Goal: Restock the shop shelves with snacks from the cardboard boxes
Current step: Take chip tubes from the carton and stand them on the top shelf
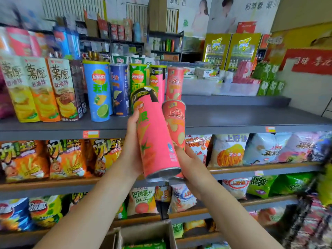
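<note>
Top shelf [233, 121]: grey deck, right half bare. On its left half, three tall yellow/orange chip boxes [38, 88], then a blue Lay's can [98, 90], a dark blue can [119, 89], a green Lay's can [138, 76], and behind my hands a pink can [159, 81] and a red can [174, 81], all upright. The green can and those two rear cans sit directly behind what I'm holding, so that slot is crowded. The open deck is to the right.

Below: a shelf of orange snack bags [23, 159] on the left and white chip bags [228, 150] on the right, with more bags on lower shelves. Cardboard box [145, 234] at the bottom edge, open, with green packs inside.

Left hand [132, 148] grips the tall pink can [156, 139], thumb up its left side; the fingers behind it are hidden. Right hand [190, 162] holds the shorter red can [175, 123] from below on the right, fingers wrapped round its lower part.

Both cans are in front of the top shelf edge, in the air, not on the deck. They touch side by side.

Pink can: long axis near vertical, top tipped left and away toward the shelf, black-banded lid end up, metal base toward me. Red can: near upright, lid up, leaning slightly, base hidden behind the pink can's base.
</note>
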